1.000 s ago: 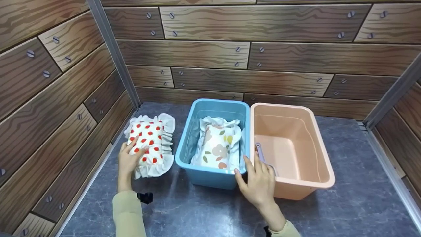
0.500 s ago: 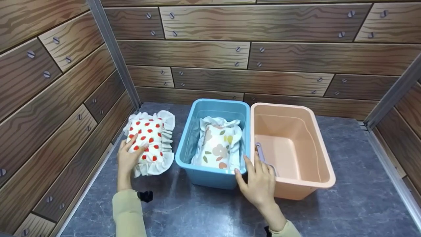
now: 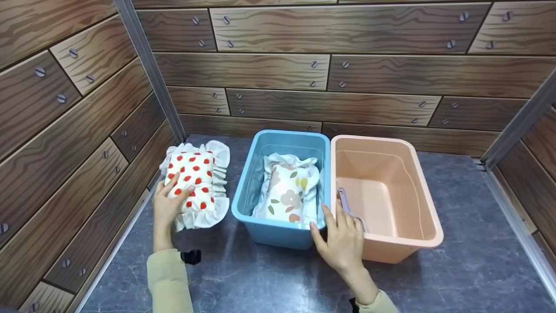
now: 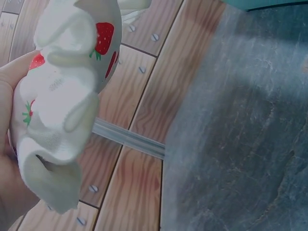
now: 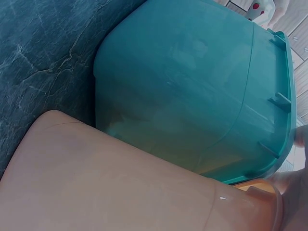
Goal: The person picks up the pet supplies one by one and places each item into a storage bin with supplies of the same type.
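Observation:
My left hand (image 3: 167, 208) grips a small white pillow (image 3: 191, 180) with red strawberries and a ruffled edge, left of the blue bin (image 3: 280, 232). In the left wrist view the strawberry pillow (image 4: 57, 106) stands on edge in the hand (image 4: 17, 187), with the floor apart to its right. My right hand (image 3: 343, 241) rests on the front corner where the blue and peach bins meet, thumb toward the blue rim, fingers fairly straight over the peach bin (image 3: 402, 242). Inside the blue bin lies a white ruffled pillow (image 3: 286, 195) with flowers and leaves.
A purple-handled item (image 3: 343, 200) leans inside the peach bin, partly hidden by the right hand. Wood-patterned walls (image 3: 278, 74) with metal corner posts (image 3: 154, 69) enclose the dark grey floor (image 3: 256, 282) at the back and both sides.
My left hand has moved slightly up and to the left in the head view, raising and tilting the strawberry pillow. The right hand and both bins have stayed put.

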A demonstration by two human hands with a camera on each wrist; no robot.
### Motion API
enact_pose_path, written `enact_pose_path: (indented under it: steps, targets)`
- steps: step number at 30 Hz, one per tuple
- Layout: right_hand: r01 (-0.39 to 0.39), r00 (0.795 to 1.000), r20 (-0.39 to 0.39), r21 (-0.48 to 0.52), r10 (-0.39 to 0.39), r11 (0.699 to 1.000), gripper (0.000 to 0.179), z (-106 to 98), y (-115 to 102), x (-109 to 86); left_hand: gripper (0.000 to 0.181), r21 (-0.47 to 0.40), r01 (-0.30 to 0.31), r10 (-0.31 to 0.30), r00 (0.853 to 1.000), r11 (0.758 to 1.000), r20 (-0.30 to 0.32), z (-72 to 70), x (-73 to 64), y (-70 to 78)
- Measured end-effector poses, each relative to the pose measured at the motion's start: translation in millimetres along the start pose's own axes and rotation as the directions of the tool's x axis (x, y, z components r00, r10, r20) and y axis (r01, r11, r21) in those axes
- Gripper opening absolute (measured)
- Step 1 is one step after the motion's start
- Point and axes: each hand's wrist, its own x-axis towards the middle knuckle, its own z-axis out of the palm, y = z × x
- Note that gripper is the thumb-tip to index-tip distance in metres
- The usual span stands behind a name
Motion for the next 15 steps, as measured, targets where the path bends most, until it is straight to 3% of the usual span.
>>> enact_pose_path:
  steps: [9, 15]
  targets:
    - [0.009, 1.0, -0.022, -0.002, -0.009, 1.0, 0.065, 1.3, 0.3, 0.0, 0.064, -0.017, -0.041, 0.04, 0.998, 0.999, -0.048, -0.5, 1.7, 12.3]
    - [0.015, 0.999, -0.037, -0.004, -0.015, 1.0, 0.064, 1.8, 0.7, 0.6, 0.063, 0.02, -0.093, 0.094, 0.994, 0.995, -0.059, -0.4, 1.7, 21.4]
